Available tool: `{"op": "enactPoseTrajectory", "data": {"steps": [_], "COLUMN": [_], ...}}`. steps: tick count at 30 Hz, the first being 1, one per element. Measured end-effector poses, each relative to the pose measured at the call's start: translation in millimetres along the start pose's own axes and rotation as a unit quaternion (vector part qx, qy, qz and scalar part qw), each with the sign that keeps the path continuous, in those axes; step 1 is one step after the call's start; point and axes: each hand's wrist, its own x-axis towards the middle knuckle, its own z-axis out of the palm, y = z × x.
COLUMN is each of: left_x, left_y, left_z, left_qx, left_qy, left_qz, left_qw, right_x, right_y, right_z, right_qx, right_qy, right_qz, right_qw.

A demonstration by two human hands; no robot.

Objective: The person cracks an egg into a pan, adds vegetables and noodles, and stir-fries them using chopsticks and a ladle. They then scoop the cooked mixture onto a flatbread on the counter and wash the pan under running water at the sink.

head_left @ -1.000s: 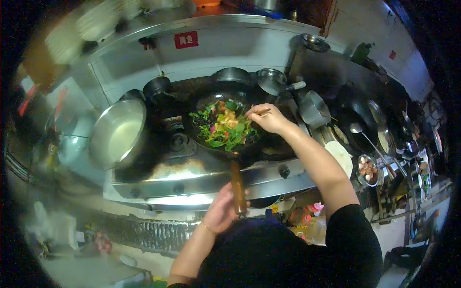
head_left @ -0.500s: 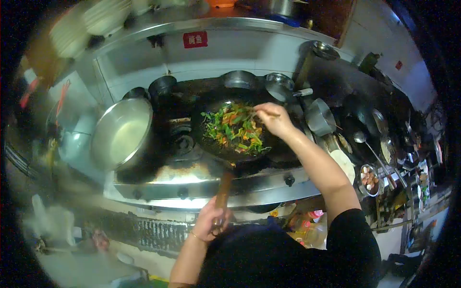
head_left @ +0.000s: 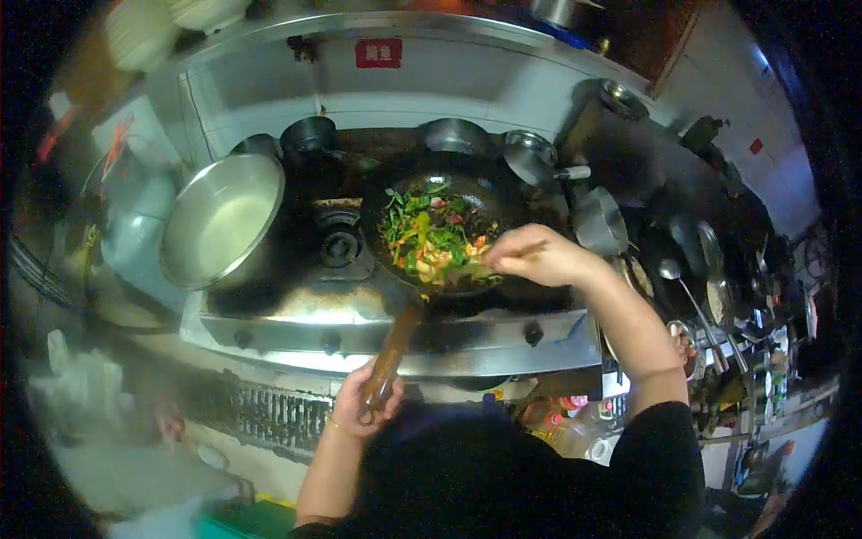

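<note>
My left hand (head_left: 361,402) is wrapped round the brown wooden handle (head_left: 392,350) of a dark wok (head_left: 499,198), low in front of the stove. Inside the wok lies a mix of green leaves and orange and pale pieces of food (head_left: 422,232). My right hand (head_left: 549,260) is closed on a spatula (head_left: 469,269) over the wok's right side. The spatula's blade is blurred and reaches into the front of the food; a short bit of its handle sticks out of my fist.
Left of the wok are a bare burner (head_left: 341,247) and a large metal basin (head_left: 224,220) of cloudy liquid. Pots and a saucepan (head_left: 600,222) stand behind and right. A ladle (head_left: 672,269) lies farther right. Bottles (head_left: 561,418) are below the stove's front edge.
My right hand and the spatula have come toward the wok's front. The food has shifted and turned over. My left hand and the wok handle appear farther left as the view has shifted.
</note>
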Motion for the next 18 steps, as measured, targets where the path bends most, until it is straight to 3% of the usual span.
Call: {"op": "enactPoseTrajectory", "data": {"steps": [2,4,6,8,9,12,13,14,15,16,17,18], "left_x": [-3.2,-5.6,-10.5,-12.2,-14.3,-39.0,-56.5,-65.0,-93.6,-95.6,-111.9,-128.5], "left_y": [-4.1,-4.3,-6.3,-10.0,-14.1,-34.6,-51.3,-49.1,-73.6,-77.1,-76.9,-90.3], "left_z": [0.6,-0.3,2.3,6.0,-17.0,-78.4,-152.7,-114.5,-186.7,-192.7,-159.2,-191.4], "left_qx": [0.018,0.033,0.038,0.025,0.003,-0.066,-0.154,-0.059,-0.111,-0.185,-0.112,-0.041], "left_qy": [0.036,0.044,0.097,0.216,0.237,0.306,0.239,0.345,0.329,0.506,0.461,0.444], "left_qz": [0.024,0.047,0.067,0.105,0.113,0.120,0.130,0.085,0.109,0.111,0.068,0.053], "left_qw": [0.999,0.997,0.992,0.970,0.965,0.942,0.950,0.933,0.931,0.835,0.878,0.894], "right_x": [16.4,29.8,42.2,51.5,54.6,48.5,42.4,36.1,26.8,17.7,12.3,13.2], "right_y": [31.2,52.4,71.2,74.7,82.1,86.4,76.0,68.2,61.9,55.4,50.1,52.2], "right_z": [20.5,23.5,15.4,13.4,18.0,41.8,39.0,30.1,17.8,4.8,-11.5,-17.3], "right_qx": [-0.060,0.030,0.001,-0.039,-0.106,-0.036,-0.017,0.026,0.068,0.111,0.083,0.073], "right_qy": [0.117,0.213,0.302,0.354,0.355,0.255,0.203,0.165,0.130,0.094,0.085,0.137], "right_qz": [-0.022,0.044,0.048,0.121,0.106,-0.002,0.003,0.023,0.043,0.062,0.068,0.108], "right_qw": [0.991,0.976,0.952,0.927,0.923,0.966,0.979,0.986,0.988,0.987,0.991,0.982]}}
